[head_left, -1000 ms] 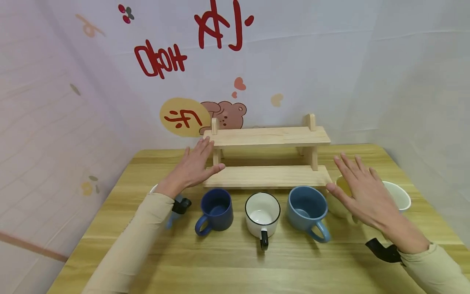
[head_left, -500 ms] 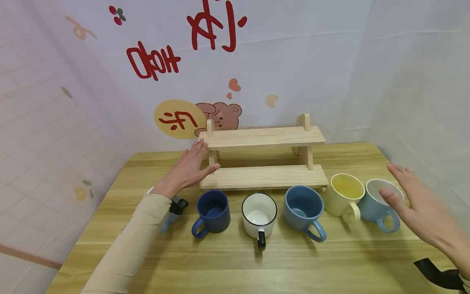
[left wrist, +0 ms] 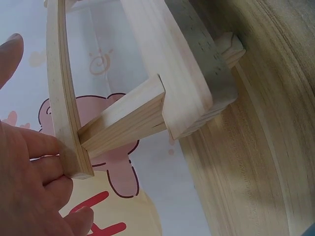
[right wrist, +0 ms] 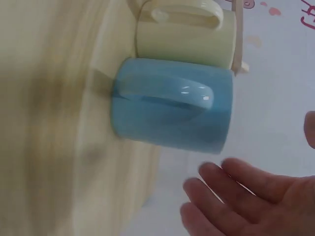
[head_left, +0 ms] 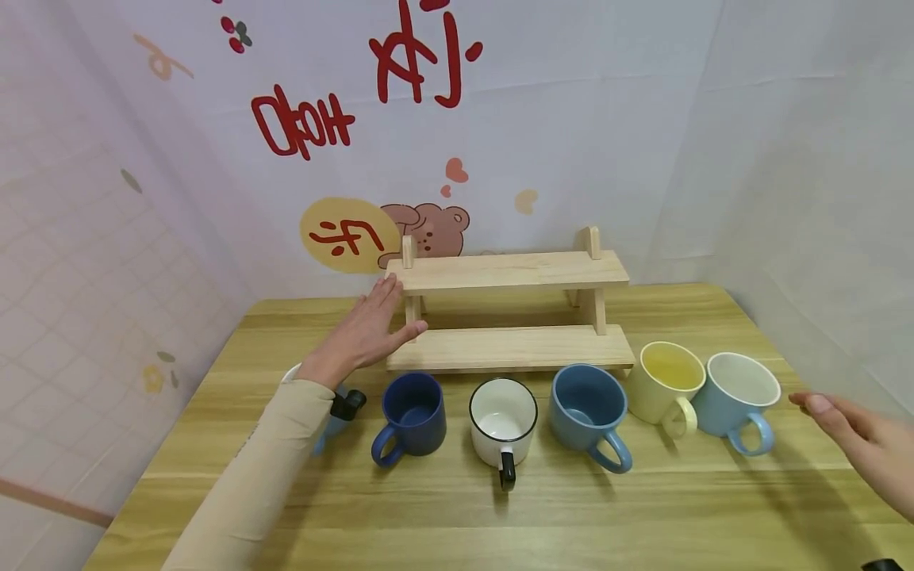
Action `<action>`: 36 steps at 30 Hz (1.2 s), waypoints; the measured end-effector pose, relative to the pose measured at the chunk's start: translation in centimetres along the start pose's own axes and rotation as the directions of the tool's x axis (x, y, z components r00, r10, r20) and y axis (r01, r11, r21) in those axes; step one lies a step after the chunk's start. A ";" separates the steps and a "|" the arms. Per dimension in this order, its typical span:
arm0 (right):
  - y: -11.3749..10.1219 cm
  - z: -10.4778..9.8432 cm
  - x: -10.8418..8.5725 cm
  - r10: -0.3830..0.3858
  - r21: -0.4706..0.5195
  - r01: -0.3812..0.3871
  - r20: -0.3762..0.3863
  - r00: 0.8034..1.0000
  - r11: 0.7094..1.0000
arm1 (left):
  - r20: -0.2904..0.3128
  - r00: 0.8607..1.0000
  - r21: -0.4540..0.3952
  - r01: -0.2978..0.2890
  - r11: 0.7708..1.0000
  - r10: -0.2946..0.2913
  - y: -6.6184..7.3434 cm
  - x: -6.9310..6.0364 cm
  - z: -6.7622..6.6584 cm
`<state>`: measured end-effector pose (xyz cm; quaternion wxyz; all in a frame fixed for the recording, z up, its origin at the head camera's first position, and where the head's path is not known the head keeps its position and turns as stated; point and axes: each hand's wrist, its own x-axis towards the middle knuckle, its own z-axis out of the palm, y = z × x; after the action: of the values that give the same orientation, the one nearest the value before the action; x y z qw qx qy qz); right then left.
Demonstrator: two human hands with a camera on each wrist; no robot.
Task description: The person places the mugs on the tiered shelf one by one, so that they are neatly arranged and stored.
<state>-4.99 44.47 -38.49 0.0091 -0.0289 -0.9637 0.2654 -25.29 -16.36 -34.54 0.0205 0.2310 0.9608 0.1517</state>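
Observation:
A two-tier wooden shelf (head_left: 510,349) stands at the back of the table. My left hand (head_left: 364,329) lies against its left end, fingers extended at the upper board; in the left wrist view the fingers of this hand (left wrist: 29,182) touch the board's end (left wrist: 76,162). At the right, my right hand (head_left: 867,444) is in the air beside the light blue mug (head_left: 724,404), fingers relaxed and holding nothing. The right wrist view shows that hand (right wrist: 256,201) apart from the light blue mug (right wrist: 167,123), which stands beside the yellow mug (right wrist: 187,44).
Before the shelf stand a dark blue mug (head_left: 421,428), a white mug (head_left: 493,444) with a black handle, a blue mug (head_left: 574,432) and the yellow mug (head_left: 650,396). Another mug (head_left: 332,428) is partly hidden under the left forearm. A printed cloth (head_left: 607,143) hangs behind.
My right hand has moved right and nearer to me, from above the yellow and light blue mugs to beside the light blue one. My left hand has stayed at the shelf.

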 end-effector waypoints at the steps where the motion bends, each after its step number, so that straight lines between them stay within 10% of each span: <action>1: 0.5 0.2 -0.1 0.002 0.013 -0.002 0.024 1.000 1.000 | 0.000 1.000 -0.003 0.000 1.000 0.000 0.0 0.0 0.0; 11: 2.6 2.2 0.2 0.108 0.285 -0.210 0.335 0.936 0.935 | 0.012 1.000 -0.018 -0.008 1.000 0.008 0.0 0.2 0.1; 21: 2.5 4.0 0.5 -0.064 0.466 -0.044 0.213 0.975 0.884 | 0.016 1.000 -0.023 0.004 1.000 -0.003 -0.1 0.3 0.3; 31: 2.3 4.5 1.2 -0.053 0.575 -0.078 0.207 0.977 0.815 | -0.002 1.000 -0.023 -0.004 1.000 0.004 -0.1 0.4 0.0; 36: 3.0 4.7 0.9 -0.106 0.766 -0.030 0.128 0.986 0.642 | -0.008 1.000 -0.021 0.005 1.000 -0.005 -0.1 0.2 0.1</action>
<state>-5.92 44.66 -44.09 -0.0519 0.0194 -0.7588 0.6490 -25.51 -16.31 -34.64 0.0195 0.2280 0.9598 0.1626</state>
